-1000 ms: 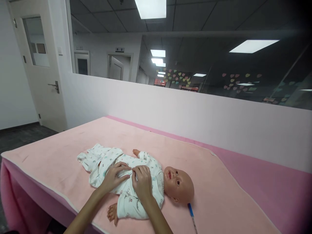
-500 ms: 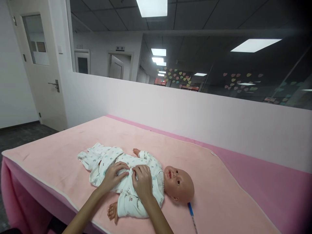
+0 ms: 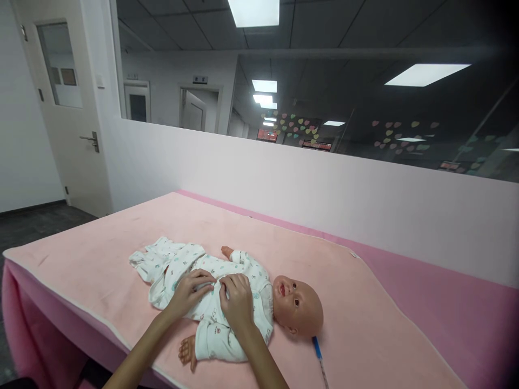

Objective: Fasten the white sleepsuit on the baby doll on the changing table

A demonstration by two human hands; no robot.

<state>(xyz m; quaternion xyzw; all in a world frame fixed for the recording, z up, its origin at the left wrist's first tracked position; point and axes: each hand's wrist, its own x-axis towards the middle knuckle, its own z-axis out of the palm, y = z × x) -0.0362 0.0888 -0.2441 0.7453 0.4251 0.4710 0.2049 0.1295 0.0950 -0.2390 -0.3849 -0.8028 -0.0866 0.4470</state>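
A baby doll (image 3: 298, 308) lies on its back with its head to the right, dressed in a white patterned shirt (image 3: 259, 278) and matching pants (image 3: 162, 254). At the front of the shirt, my left hand (image 3: 192, 289) has its fingers curled and their tips at the cloth. Close beside it, nearer the doll's chest, my right hand (image 3: 237, 297) bends its fingers and thumb together on the shirt. The fingertips of both hands almost meet. What exactly lies between them is too small to make out.
Pink cloth (image 3: 344, 346) covers the table beneath the doll. A thin stick with a blue end (image 3: 317, 348) lies by the doll's head. Behind the table runs a white wall (image 3: 324, 189) under a large window. A door (image 3: 77, 124) is at the left.
My left fingertips have shifted very slightly towards my right hand. The doll and my right hand look the same.
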